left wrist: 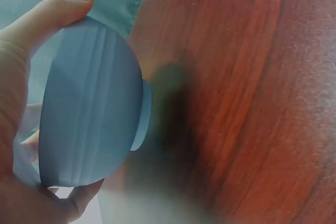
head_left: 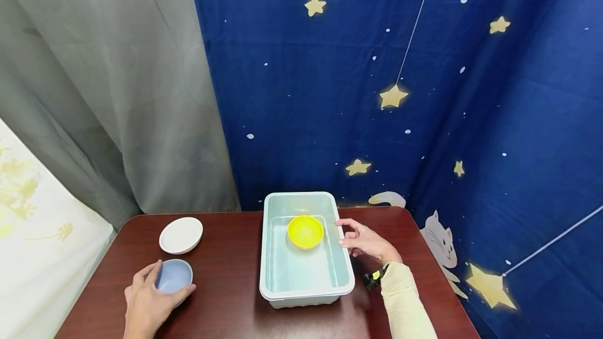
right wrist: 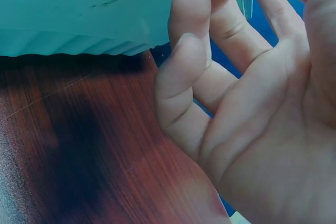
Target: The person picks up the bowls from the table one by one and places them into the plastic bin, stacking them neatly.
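Gripping the small pale-blue round bowl [head_left: 174, 276] is the left hand [head_left: 148, 302], thumb on one side of the rim and fingers curled round the other. Left wrist view shows the bowl's outside and foot ring, thumb tip over the rim; bowl looks tilted there, and I can't tell whether its foot touches the dark red-brown wooden table [head_left: 226, 271] or sits just above it. It's at the near-left part of the table, just in front of the white shallow round dish [head_left: 181, 235], well apart from the tub.

Right hand [head_left: 367, 242] sits beside the right wall of the pale teal rectangular plastic tub [head_left: 306, 289], fingers loosely spread, slightly bent, gripping nothing. Fingertips are at or near the rim; contact can't be confirmed from either view. Yellow round plastic bowl [head_left: 305, 231] sits inside the tub towards the far end, upright, mouth up.

Risks, as I judge them:
- Hold on the blue bowl is a rim pinch with no palm support. Smooth surface, so a tilt could slip it out and drop it on the table.
- White dish is close behind; lifting the blue bowl away from the body could clip it and skid it.
- Tub isn't held firmly. A nudge from the right hand could slide it and shift the yellow bowl inside.
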The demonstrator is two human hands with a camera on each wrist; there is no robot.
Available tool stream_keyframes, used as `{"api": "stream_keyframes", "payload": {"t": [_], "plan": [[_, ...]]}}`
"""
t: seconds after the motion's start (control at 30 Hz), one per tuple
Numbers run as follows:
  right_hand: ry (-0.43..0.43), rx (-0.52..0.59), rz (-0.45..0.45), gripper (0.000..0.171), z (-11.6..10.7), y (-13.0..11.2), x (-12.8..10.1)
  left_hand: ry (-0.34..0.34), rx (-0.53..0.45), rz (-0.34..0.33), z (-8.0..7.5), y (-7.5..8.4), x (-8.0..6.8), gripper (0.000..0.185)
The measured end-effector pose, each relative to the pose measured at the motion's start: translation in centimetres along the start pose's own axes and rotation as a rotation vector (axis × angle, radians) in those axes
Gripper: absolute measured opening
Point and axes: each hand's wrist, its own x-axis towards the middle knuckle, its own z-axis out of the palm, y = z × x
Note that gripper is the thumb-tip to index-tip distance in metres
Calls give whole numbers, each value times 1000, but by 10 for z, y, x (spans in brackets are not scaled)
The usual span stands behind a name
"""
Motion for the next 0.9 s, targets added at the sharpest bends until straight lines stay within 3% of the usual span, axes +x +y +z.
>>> {"api": "stream_keyframes", "payload": {"t": [0.33, 0.57, 0.9], "plan": [[-17, 22, -5, 61, -1, 2, 1, 55, -19, 41, -11, 14, 0, 117], [-12, 4, 0, 63, -2, 1, 0, -4, 2, -22, -19, 21, 1, 115], [-27, 18, 3, 60, -1, -2, -3, 14, -21, 140, -23, 34, 5, 111]]}}
